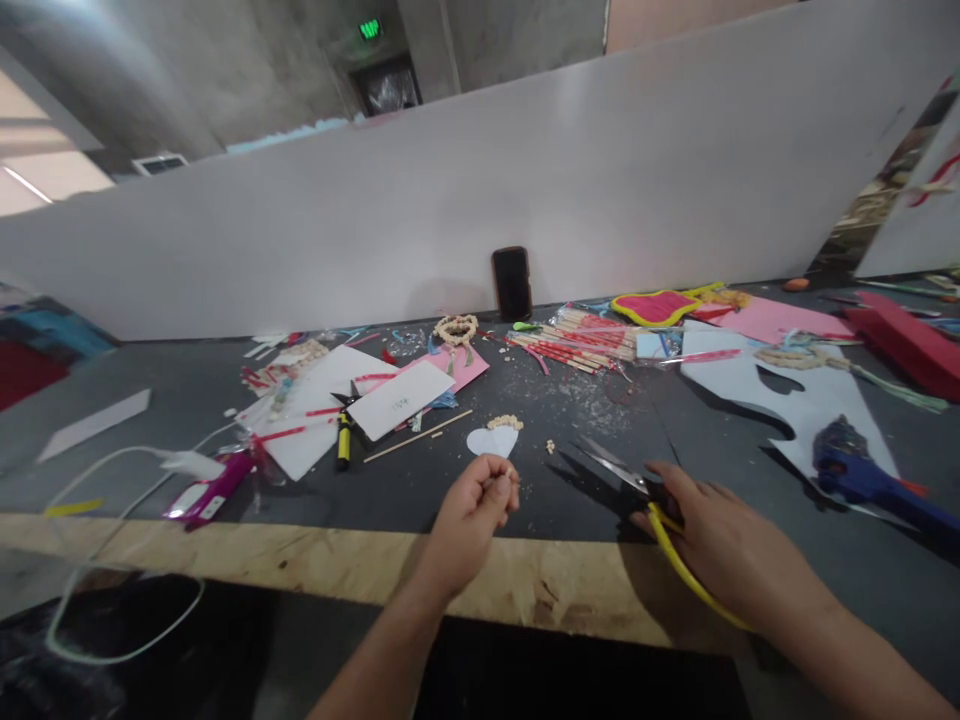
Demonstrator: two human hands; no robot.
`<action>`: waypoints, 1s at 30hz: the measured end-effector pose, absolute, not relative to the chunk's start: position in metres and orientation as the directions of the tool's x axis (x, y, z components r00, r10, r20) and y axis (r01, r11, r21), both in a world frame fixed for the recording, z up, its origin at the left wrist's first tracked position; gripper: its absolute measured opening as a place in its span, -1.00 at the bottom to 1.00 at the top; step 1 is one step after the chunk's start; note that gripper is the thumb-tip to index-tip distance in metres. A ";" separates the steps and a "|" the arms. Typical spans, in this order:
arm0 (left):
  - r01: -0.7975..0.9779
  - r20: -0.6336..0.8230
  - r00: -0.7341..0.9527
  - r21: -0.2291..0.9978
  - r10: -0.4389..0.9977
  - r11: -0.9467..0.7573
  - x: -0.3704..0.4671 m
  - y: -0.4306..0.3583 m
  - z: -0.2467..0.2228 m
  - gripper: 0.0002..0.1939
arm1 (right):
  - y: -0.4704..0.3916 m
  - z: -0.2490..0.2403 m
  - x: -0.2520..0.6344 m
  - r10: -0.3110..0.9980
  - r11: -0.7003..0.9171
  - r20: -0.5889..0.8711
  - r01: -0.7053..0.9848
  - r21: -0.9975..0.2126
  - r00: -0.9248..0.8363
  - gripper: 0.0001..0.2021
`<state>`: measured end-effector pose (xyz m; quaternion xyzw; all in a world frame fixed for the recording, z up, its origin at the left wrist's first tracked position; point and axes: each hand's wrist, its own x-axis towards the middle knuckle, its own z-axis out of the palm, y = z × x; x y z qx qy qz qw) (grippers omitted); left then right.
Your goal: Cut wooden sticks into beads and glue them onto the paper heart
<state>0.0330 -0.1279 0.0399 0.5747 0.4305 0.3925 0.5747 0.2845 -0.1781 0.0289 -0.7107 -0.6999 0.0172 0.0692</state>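
My left hand (480,500) is closed in a pinch just above the table's front edge; whatever sits between its fingertips is too small to make out. Right behind those fingers lies a white paper heart (491,441), with small beige pieces (506,423) heaped along its far edge. A few more beige bits (550,446) are on the dark tabletop to the right. My right hand (720,540) grips scissors (619,465) with yellow handles, their blades pointing left and away from me. The blades look slightly apart.
Yellow-black cutters (343,440), a thin stick (418,436) and a white card (401,400) lie left. A purple device (214,490) with a white cable is farther left. A phone (512,284) leans on the white panel (360,220). Red-wrapped sticks (577,340) and a blue-handled tool (885,490) lie right.
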 end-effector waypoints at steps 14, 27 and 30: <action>0.741 0.119 0.391 0.548 0.913 -0.388 0.100 0.043 0.054 -0.84 | -0.183 0.004 0.297 0.925 0.063 0.380 0.993 -0.095 -0.022 -0.60; 0.924 0.041 0.357 0.128 0.933 -0.359 0.144 0.104 0.031 -0.78 | -0.181 0.006 0.302 0.931 0.103 0.362 0.980 -0.170 -0.035 -0.60; 0.927 0.040 0.354 0.117 0.934 -0.356 0.142 0.106 0.029 -0.77 | -0.181 0.006 0.302 0.930 0.106 0.365 0.979 -0.173 -0.036 -0.60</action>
